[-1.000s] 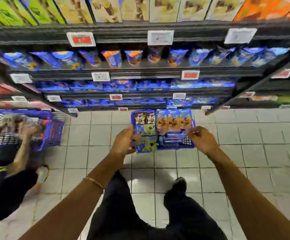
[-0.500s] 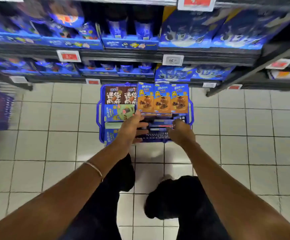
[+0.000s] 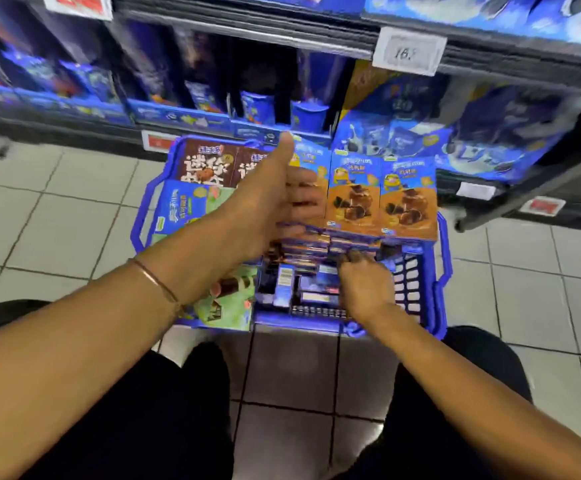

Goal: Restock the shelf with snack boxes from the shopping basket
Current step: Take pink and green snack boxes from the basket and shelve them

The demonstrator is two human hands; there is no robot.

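Down on pale floor tiles [image 3: 74, 220], just before the dark metal shelf [image 3: 247, 36]: blue plastic shopping basket [image 3: 140, 220], crammed with orange-and-blue cardboard snack boxes [image 3: 379, 199]. Left hand [image 3: 275, 199] spread over the leftmost box, fingers straight, thumb raised. Right hand [image 3: 365, 289] low inside, fingertips [image 3: 351, 261] curled at stacked box edges; grip impossible to tell.

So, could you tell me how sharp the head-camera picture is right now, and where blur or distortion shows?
Head view: motion blur smears the left hand, worst at its fingers, and the blue packs beyond; the orange boxes in the basket are fairly readable, the price tag only partly; wide-angle distortion slants the shelf rail; lighting is even, without strong glare.
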